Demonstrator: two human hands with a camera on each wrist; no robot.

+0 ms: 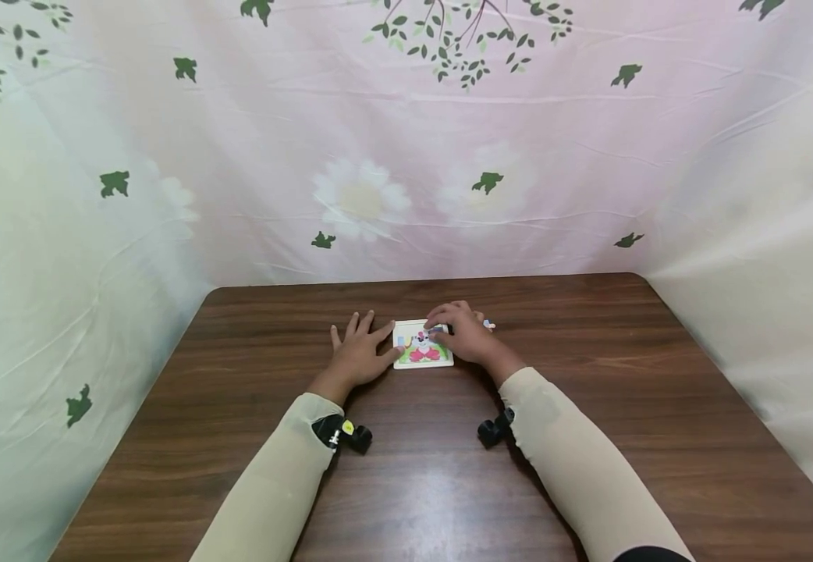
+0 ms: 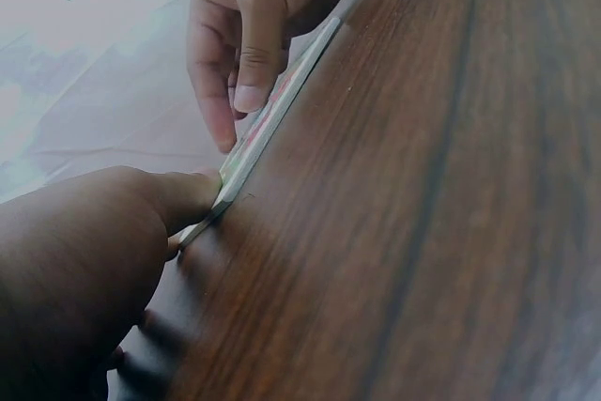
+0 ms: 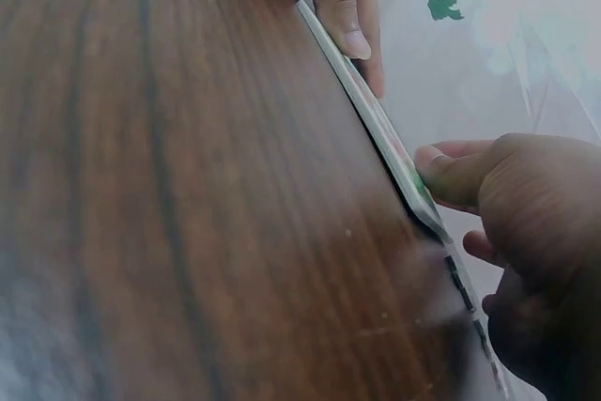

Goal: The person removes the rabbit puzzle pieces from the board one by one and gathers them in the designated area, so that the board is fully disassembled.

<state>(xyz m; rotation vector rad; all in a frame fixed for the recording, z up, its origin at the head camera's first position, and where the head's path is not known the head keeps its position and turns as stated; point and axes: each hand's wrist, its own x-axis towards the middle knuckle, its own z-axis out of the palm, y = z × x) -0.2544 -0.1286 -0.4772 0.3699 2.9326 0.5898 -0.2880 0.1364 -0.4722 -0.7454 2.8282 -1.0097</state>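
A small picture puzzle board (image 1: 423,355) with a white rim and a pink-and-white cartoon animal lies flat near the table's far side. Along its left side my left hand (image 1: 360,355) rests with fingers spread and straight. The left thumb (image 2: 192,199) touches the board's edge. Over the upper right of the board is my right hand (image 1: 468,334), its fingers bent down. The right thumb and index finger (image 3: 441,171) come close together at the board's surface. Whether a puzzle piece sits between them cannot be made out. Part of the picture is hidden under this hand.
Small flat puzzle pieces (image 3: 460,284) lie beside the board on the right, mostly hidden by the right hand; one blue-and-white piece (image 1: 489,324) shows past it. The brown wooden table (image 1: 420,484) meets a patterned cloth backdrop (image 1: 406,257) behind and at both sides.
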